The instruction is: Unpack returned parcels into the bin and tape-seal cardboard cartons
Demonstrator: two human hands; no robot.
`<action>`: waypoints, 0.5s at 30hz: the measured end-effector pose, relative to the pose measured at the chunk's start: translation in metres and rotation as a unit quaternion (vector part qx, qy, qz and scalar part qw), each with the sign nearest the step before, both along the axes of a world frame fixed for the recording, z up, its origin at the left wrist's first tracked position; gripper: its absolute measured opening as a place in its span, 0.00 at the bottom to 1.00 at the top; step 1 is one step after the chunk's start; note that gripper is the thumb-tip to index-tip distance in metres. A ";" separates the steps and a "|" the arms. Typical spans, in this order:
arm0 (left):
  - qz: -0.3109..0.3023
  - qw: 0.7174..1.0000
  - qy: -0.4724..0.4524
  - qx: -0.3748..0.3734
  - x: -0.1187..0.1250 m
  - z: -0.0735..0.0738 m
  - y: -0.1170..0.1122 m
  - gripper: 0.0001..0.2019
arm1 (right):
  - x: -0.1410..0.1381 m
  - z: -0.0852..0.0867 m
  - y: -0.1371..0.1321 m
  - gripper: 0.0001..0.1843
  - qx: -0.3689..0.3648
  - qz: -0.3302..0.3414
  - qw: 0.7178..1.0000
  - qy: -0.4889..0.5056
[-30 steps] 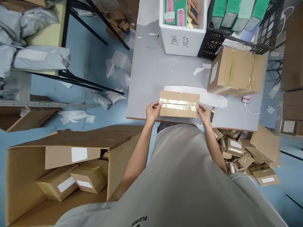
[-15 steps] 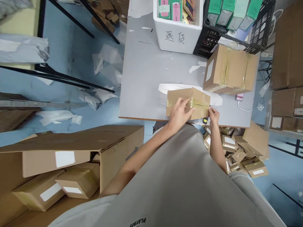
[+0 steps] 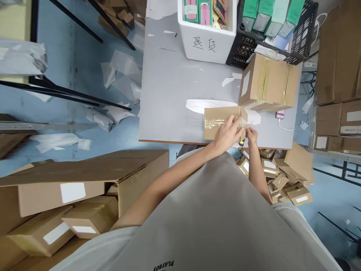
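A small taped cardboard box [image 3: 211, 114] lies near the front edge of the grey table. Across its right part rests my left hand [image 3: 228, 133], fingers bent over the box's right edge and gripping it. Close by, at the box's right end, my right hand [image 3: 252, 136] is closed in a pinch; what sits between its fingertips is too small to make out. A yellow and black object [image 3: 241, 143], partly hidden, lies just below the two hands. Behind the box is a white paper sheet [image 3: 197, 105], partly covered by it.
A larger taped carton [image 3: 270, 84] stands behind on the right. Farther back are a white bin [image 3: 207, 45] and a black crate [image 3: 237, 52] of green boxes. A pink device [image 3: 280, 114] with a cable lies at right. An open carton [image 3: 143, 184] holds boxes at lower left.
The small box has turned, so its end now faces right. My left hand has moved right along it and bent over its edge. My right hand remains pinched near the box's right end.
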State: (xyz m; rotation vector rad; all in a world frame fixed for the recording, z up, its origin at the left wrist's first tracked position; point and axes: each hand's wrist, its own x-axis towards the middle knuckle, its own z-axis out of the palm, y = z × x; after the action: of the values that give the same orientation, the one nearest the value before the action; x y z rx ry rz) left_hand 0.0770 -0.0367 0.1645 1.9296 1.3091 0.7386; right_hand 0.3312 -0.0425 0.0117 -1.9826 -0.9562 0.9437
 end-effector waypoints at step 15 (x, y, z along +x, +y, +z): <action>0.274 0.939 -0.058 -0.202 -0.180 -0.081 0.018 0.20 | -0.128 0.079 -0.018 0.32 0.080 0.021 0.993 -0.084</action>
State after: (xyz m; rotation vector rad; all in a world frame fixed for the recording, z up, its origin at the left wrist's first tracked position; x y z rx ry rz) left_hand -0.1027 -0.0184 0.0836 1.1847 1.7864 0.7551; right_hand 0.2031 -0.0601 0.0905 -1.9338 -1.1336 0.7071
